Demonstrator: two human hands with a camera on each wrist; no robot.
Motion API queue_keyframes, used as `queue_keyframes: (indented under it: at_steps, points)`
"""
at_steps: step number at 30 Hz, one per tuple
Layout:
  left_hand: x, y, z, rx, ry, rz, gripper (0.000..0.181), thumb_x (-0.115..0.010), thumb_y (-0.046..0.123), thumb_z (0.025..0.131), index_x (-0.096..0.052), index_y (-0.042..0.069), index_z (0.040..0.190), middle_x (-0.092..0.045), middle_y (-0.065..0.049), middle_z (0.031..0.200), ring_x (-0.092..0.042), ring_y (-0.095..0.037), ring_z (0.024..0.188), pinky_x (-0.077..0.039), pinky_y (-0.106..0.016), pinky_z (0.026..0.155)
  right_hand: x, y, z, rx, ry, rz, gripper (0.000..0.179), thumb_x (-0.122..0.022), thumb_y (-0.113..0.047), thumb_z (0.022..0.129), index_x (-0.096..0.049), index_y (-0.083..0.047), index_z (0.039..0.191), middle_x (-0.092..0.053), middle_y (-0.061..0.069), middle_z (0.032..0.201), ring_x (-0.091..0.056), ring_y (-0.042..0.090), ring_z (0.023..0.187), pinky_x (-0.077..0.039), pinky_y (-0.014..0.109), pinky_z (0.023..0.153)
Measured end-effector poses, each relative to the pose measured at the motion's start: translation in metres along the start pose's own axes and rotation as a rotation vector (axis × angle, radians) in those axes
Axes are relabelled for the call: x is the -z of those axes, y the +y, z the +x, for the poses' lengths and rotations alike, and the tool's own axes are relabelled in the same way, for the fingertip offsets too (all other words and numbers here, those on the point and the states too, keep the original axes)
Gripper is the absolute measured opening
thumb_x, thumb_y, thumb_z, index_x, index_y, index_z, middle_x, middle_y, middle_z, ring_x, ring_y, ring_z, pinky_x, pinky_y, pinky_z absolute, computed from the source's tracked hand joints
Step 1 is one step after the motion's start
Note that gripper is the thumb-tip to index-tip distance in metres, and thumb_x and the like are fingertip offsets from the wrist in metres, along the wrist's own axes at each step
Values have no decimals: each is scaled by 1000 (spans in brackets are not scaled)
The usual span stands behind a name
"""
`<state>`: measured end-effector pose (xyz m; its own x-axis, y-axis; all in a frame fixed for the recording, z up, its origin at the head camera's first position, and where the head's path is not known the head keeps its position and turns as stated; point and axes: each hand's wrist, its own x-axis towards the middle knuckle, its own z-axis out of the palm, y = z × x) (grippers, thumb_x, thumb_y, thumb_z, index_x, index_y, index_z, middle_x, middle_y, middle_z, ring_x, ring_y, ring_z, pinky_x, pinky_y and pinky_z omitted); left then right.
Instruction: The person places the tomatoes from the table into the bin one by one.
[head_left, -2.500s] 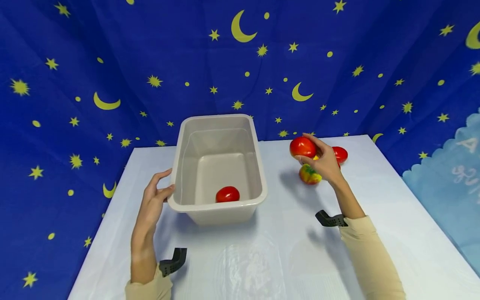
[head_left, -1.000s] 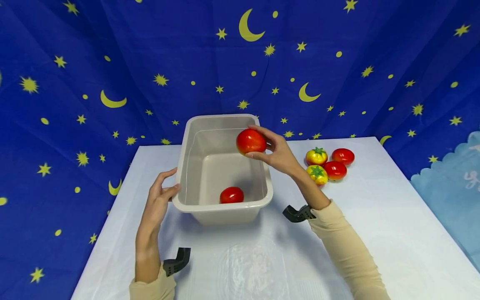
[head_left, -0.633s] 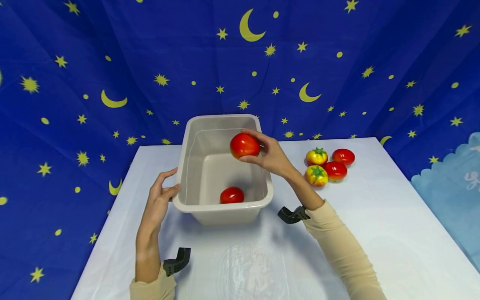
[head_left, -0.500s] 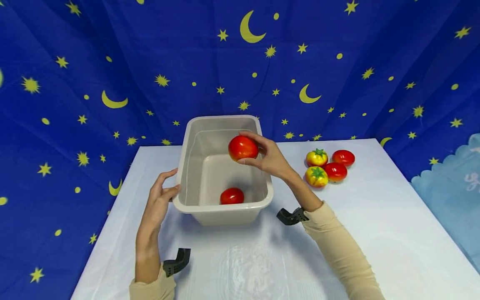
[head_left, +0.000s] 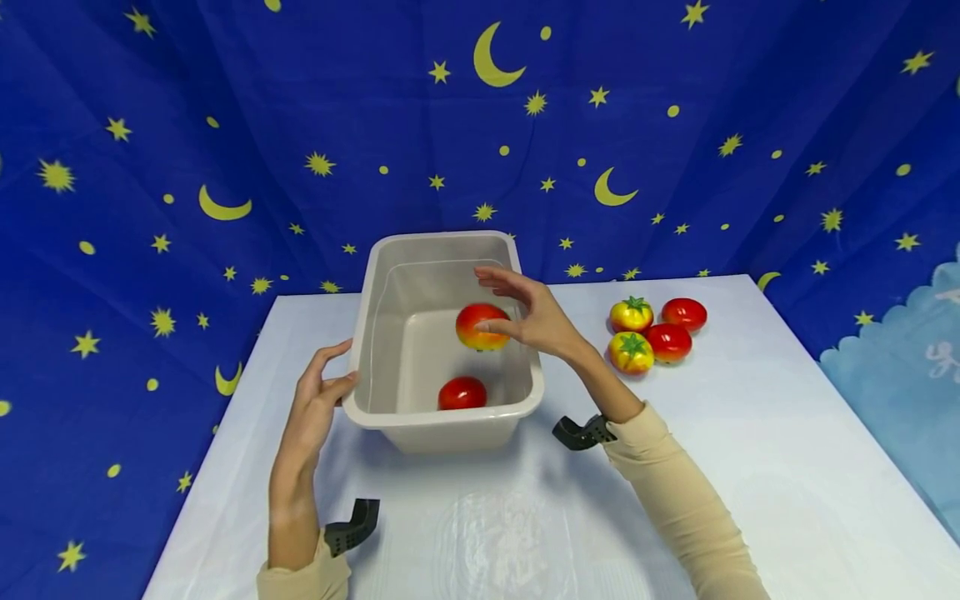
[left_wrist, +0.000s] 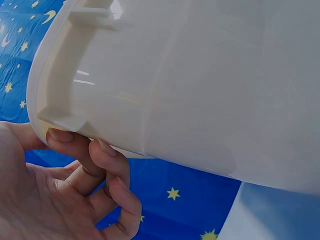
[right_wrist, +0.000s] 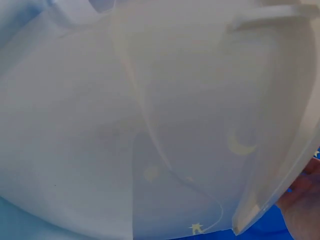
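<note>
A grey plastic bin (head_left: 446, 430) stands on the table, and my left hand (head_left: 309, 412) grips its left rim between thumb and fingers. In the left wrist view, curled fingers (left_wrist: 111, 155) touch the underside of that rim. My right hand (head_left: 546, 321) is over the bin's right side with its fingers spread. Just below them a red and yellow tomato (head_left: 469, 325) is in the air inside the bin, apart from the fingers, its right edge partly behind the thumb. Another red tomato (head_left: 462, 393) lies at the bin's near end. The right wrist view shows mostly the bin's outer wall (right_wrist: 100, 125).
To the right of the bin sit two yellow tomatoes with green tops, one behind (head_left: 628, 315) and one in front (head_left: 628, 355). Beside them lie two red tomatoes (head_left: 667, 343). White cloth covers the table (head_left: 750, 433). A blue star-patterned curtain (head_left: 375, 100) hangs behind.
My right hand carried a tomato from the group on the right to above the bin, then let go. The tomato has dropped slightly and turned. My left hand stays on the rim.
</note>
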<state>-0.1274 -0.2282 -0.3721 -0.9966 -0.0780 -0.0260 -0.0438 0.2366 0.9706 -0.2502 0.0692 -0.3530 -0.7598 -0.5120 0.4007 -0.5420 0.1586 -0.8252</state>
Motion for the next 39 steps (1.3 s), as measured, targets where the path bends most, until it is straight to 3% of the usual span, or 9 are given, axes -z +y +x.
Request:
queue_keyframes:
  at_steps: [6,11,15,18,23,27,31,39]
  points:
    - [-1,-1,0,-8,0,-14,46,-46,8,99,-40,6,145,-75,-3,90,-66,-10,74,-34,-40,94,6,2,-3,5,20,-16,66,-77,-5,82,-49,-5,142,-53,12,142,-52,28,129,-37,43,110]
    - [0,0,0,-9,-8,14,46,-46,9,100,-39,7,146,-73,7,86,-67,-10,75,-40,-31,89,13,1,-6,16,30,-20,66,-77,-4,82,-49,-4,141,-53,15,141,-52,26,128,-39,41,109]
    - [0,1,1,-12,-7,37,46,-45,9,100,-39,7,146,-74,0,90,-68,-10,76,-42,-28,86,19,1,-9,24,53,-15,66,-77,-5,82,-49,-5,141,-54,16,140,-52,25,128,-39,41,108]
    - [-1,2,1,-7,3,31,46,-45,9,100,-39,8,146,-73,-11,98,-68,-10,76,-40,-34,89,25,1,-14,37,76,-9,65,-77,-4,82,-49,-5,141,-54,16,140,-53,26,128,-40,42,108]
    - [-2,3,1,7,4,3,46,-45,9,101,-40,8,146,-74,0,93,-66,-8,75,-36,-40,94,35,5,-22,28,117,-11,63,-76,-2,83,-50,-3,140,-54,18,140,-53,29,128,-39,45,108]
    - [-1,2,1,9,-5,-10,46,-45,9,101,-39,8,146,-72,13,82,-66,-8,74,-34,-41,95,44,11,-35,-46,157,3,63,-75,-6,84,-49,-6,142,-53,15,142,-52,27,129,-38,43,109]
    - [-1,2,1,8,-8,-18,46,-46,9,101,-38,8,147,-70,16,77,-66,-8,72,-33,-41,96,52,18,-49,-108,202,44,63,-75,-8,85,-49,-9,143,-53,11,143,-51,24,130,-38,37,109]
    - [-2,3,0,21,0,11,47,-46,10,101,-38,9,147,-71,15,79,-65,-5,72,-36,-34,92,73,37,-72,-5,264,37,63,-73,2,83,-48,1,141,-51,24,140,-53,30,127,-42,30,105]
